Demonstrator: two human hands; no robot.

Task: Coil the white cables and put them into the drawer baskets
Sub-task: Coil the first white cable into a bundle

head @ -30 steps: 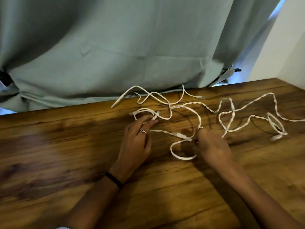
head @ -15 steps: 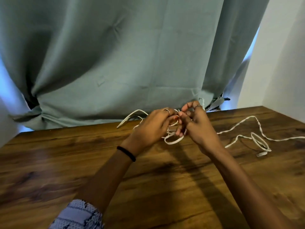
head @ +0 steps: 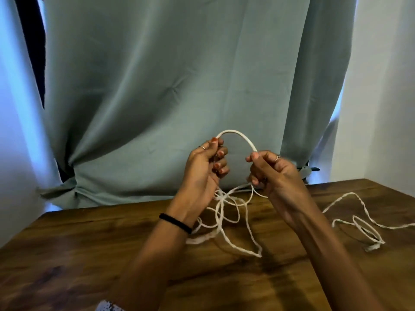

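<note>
Beyond both my hands hangs a grey-green curtain [head: 179, 86], the largest thing before me, gathered into folds down to the far edge of the wooden surface [head: 67, 254] that spreads under my forearms. Next comes the white cable [head: 233, 132], thin, pale and slightly kinked along its length: between my hands it rises in a smooth arch running left to right, and below them it drops in a loose tangle of loops onto the surface. Well off to the right of my right hand a further stretch of white cable trails sideways across the wood, with a small loop and a connector end [head: 372, 247] lying flat; whether it is the same cable I cannot tell. My left hand [head: 205, 167] is raised above the surface, fingers curled and thumb pressed in, pinching the left foot of the arch. My right hand [head: 275, 173], level with it and just apart, is curled round the right foot, thumb and forefinger nipping the strand. A black band [head: 175, 222] circles my left wrist, and each hand wears a ring.
</note>
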